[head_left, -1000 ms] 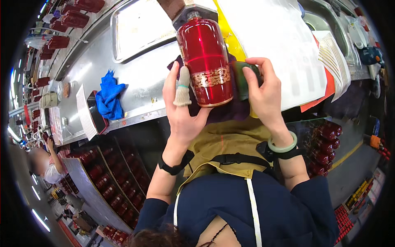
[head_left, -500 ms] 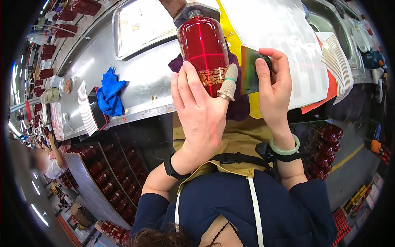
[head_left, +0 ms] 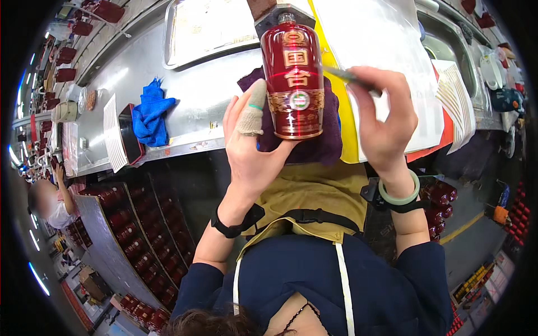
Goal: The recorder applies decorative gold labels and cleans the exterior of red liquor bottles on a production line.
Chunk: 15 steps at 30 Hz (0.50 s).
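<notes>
A dark red glass bottle (head_left: pixel 292 73) with gold lettering, a gold band and a small round label lies on a folded purple cloth (head_left: pixel 332 129), its neck toward an angled stop (head_left: pixel 263 15). Thin red light lines cross the glass. Along the bottle's lower left side is my left hand (head_left: pixel 249 143), fingers stretched out and thumb near the base. One of its fingers wears a beige fabric cover (head_left: pixel 250 119) with a green band. My right hand (head_left: pixel 386 112), to the right of the bottle, pinches a thin dark flat scraper (head_left: pixel 353 78), seen nearly edge-on and blurred, its tip near the glass.
A metal tray (head_left: pixel 213 33) lies on the steel bench at the back left. Left of the bottle are a blue cloth (head_left: pixel 150 115) and a striped sheet (head_left: pixel 114 134). White sheets (head_left: pixel 386 56) cover the right side. Racks of red bottles (head_left: pixel 131 229) stand below; another person (head_left: pixel 59 207) is far left.
The bottle has turned so its lettering and round label face up. My left hand has slid off its top to the left side. My right hand has tilted the scraper edge-on toward the glass.
</notes>
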Tool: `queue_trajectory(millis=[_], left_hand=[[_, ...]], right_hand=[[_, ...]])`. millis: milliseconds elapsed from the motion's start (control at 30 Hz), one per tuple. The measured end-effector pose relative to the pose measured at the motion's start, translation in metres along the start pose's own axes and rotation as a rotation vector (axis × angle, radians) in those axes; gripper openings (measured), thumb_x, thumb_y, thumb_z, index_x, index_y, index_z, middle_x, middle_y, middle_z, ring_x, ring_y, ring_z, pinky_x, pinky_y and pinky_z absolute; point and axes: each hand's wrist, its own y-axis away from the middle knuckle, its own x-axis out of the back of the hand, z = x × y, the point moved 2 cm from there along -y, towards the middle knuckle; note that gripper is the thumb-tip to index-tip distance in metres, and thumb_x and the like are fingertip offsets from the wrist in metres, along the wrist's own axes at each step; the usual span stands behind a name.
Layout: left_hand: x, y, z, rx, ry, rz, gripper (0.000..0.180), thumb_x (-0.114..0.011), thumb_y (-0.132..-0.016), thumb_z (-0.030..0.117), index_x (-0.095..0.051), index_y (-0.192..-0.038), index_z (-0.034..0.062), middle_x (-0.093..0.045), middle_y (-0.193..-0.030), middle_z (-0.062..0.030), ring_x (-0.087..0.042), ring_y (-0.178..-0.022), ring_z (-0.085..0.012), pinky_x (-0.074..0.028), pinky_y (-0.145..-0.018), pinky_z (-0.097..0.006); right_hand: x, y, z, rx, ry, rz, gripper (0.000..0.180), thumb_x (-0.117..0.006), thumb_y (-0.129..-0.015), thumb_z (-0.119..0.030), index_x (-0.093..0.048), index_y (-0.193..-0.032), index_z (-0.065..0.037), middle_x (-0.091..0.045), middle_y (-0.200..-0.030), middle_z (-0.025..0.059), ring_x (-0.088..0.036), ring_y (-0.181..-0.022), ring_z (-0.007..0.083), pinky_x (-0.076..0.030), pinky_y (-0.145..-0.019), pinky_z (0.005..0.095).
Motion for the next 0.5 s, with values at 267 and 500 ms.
queue_trajectory(millis=[267,500], left_hand=[[-0.021,0.009,-0.027,0.264,0.312,-0.107,0.101,-0.090,-0.070,0.011,-0.039,-0.155,-0.0049,-0.054,-0.151,-0.0223,-0.055,-0.137,-0.0356,-0.035,-0.121,-0.046],[-0.026,0.010,-0.020,0.319,0.299,-0.079,0.098,-0.087,-0.072,0.010,-0.038,-0.155,-0.0067,-0.053,-0.151,-0.0231,-0.061,-0.129,-0.0348,-0.032,-0.123,-0.047]], right_hand=[[-0.004,0.026,-0.027,0.246,-0.002,-0.243,0.030,-0.078,-0.072,-0.009,-0.080,-0.101,-0.015,-0.078,-0.105,-0.0027,-0.060,-0.084,0.0133,-0.041,-0.079,0.0304],[-0.015,0.041,-0.029,0.252,-0.006,-0.234,0.028,-0.073,-0.075,-0.006,-0.080,-0.102,-0.011,-0.079,-0.102,-0.0014,-0.059,-0.080,0.0143,-0.041,-0.079,0.0290]])
